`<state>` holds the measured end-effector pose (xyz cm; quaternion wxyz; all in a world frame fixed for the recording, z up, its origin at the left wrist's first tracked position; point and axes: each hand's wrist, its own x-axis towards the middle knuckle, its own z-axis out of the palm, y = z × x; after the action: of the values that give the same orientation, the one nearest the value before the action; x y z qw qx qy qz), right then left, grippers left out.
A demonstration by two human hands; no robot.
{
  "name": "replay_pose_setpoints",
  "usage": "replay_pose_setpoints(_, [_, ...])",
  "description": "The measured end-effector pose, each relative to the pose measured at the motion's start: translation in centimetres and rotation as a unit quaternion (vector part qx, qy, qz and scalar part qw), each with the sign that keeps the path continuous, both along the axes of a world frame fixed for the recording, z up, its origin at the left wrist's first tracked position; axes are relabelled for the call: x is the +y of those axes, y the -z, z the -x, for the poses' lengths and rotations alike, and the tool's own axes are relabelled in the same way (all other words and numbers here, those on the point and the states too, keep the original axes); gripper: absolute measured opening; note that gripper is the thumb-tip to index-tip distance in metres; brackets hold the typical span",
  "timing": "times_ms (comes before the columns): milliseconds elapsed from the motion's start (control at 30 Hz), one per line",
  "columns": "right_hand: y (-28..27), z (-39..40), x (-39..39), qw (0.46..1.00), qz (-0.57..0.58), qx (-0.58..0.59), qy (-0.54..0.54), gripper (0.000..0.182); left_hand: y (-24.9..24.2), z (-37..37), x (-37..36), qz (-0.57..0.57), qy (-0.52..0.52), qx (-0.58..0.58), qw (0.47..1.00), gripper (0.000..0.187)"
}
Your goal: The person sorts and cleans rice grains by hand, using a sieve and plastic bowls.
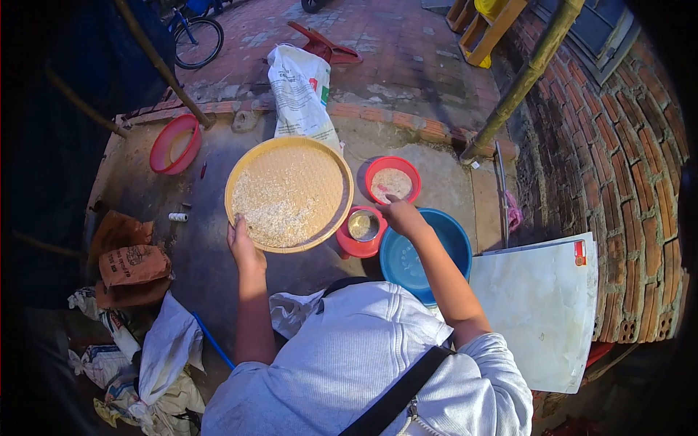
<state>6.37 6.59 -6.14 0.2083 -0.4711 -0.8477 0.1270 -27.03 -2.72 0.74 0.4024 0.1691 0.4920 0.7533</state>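
Left hand (243,245) is closed on the near rim of the sieve (289,193), with the thumb on top of the edge and the fingers hidden under it. The sieve is a round, flat yellow tray and it is held tilted above the concrete floor (196,247), so the grain (280,203) lies more toward the near left side. Right hand (401,214) reaches forward over the red bowl (392,179), which has some grain in it; the fingers seem drawn together, as if they pinch something small, but I cannot tell if they hold anything.

Between the hands stands a red cup (360,232) with a metal inside, and just beside it, under the right forearm, is the blue basin (425,254). Another red basin (175,143) is well apart at the left, and a white sack (302,91) stands behind the sieve.

I judge that the sieve is light and quite stiff, but its load is loose and slides easily, so one hand at the rim gives a weak hold. A grip on two opposite sides of the rim would keep it level. The rim looks smooth, so it may slip. The grain itself is very light and spills with any quick tilt.
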Motion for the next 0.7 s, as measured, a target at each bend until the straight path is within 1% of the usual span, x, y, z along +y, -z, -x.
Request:
replay_pose_setpoints(67, [1.2,-0.7,-0.1,0.994,0.005,0.103,-0.039,0.019,0.1,-0.1,0.0,-0.002,0.001,0.005,1.000,0.031])
replay_pose_setpoints(100, [0.7,-1.2,-0.4,0.994,0.004,0.102,-0.040,0.019,0.2,-0.3,0.0,-0.002,0.003,0.011,1.000,0.031])
replay_pose_setpoints(167, [-1.4,-2.2,-1.3,0.982,0.111,0.151,0.017,0.024,0.0,-1.1,0.2,-0.002,0.021,0.004,1.000,0.031])
replay_pose_setpoints(200, [-1.8,-2.7,-1.7,0.982,0.109,0.151,0.018,0.024,-0.1,-1.6,0.4,-0.001,0.039,0.000,0.999,0.031])
replay_pose_setpoints(233, [-2.0,-3.3,-2.1,0.950,0.185,0.235,0.086,0.022,0.4,-2.2,0.8,0.007,0.054,-0.005,0.999,0.030])
replay_pose_setpoints(267, [-2.2,-3.9,-2.6,0.900,0.257,0.317,0.152,0.020,0.7,-2.9,1.3,0.004,0.057,-0.004,0.998,0.030])
replay_pose_setpoints(300, [-2.3,-4.4,-3.1,0.812,0.337,0.460,0.125,0.031,0.9,-3.7,1.8,0.003,0.090,-0.006,0.996,0.031])
replay_pose_setpoints(333, [-4.2,-4.3,-3.9,0.811,0.331,0.465,0.127,0.031,0.4,-4.9,2.2,0.002,0.124,-0.006,0.992,0.031])
replay_pose_setpoints(367, [-6.2,-4.5,-4.8,0.736,0.384,0.543,0.122,0.038,-0.2,-6.0,2.5,-0.001,0.156,-0.008,0.988,0.032])
replay_pose_setpoints(400, [-7.5,-4.6,-5.5,0.651,0.431,0.615,0.114,0.046,-0.8,-7.0,2.9,-0.006,0.164,-0.005,0.986,0.032])
replay_pose_setpoints(433, [-7.5,-5.0,-6.1,0.636,0.436,0.625,0.118,0.060,-1.2,-7.9,3.3,-0.003,0.203,-0.015,0.979,0.033])
replay_pose_setpoints(467, [-7.6,-5.2,-6.8,0.637,0.428,0.631,0.120,0.060,-1.7,-8.9,3.6,0.001,0.241,-0.024,0.970,0.033])
replay_pose_setpoints(500, [-8.3,-5.1,-7.6,0.606,0.414,0.662,0.154,0.060,-2.1,-9.7,3.8,-0.010,0.278,-0.031,0.960,0.035])
replay_pose_setpoints(533, [-9.0,-4.9,-8.5,0.572,0.398,0.692,0.188,0.061,-2.3,-10.4,4.1,-0.013,0.288,-0.029,0.957,0.035])
replay_pose_setpoints(567, [-9.4,-5.0,-9.2,0.567,0.388,0.695,0.212,0.061,-2.5,-11.2,4.3,0.002,0.315,-0.024,0.949,0.036])
replay_pose_setpoints(600, [-9.6,-5.4,-9.7,0.566,0.378,0.701,0.215,0.061,-2.7,-12.0,4.6,0.016,0.343,-0.019,0.939,0.036])
replay_pose_setpoints(667, [-10.0,-6.6,-10.7,0.530,0.322,0.750,0.229,0.057,-3.3,-13.6,5.1,0.009,0.370,-0.027,0.929,0.037])
replay_pose_setpoints(700, [-10.2,-7.2,-11.1,0.508,0.296,0.774,0.234,0.053,-3.6,-14.3,5.5,0.039,0.398,-0.004,0.917,0.039])
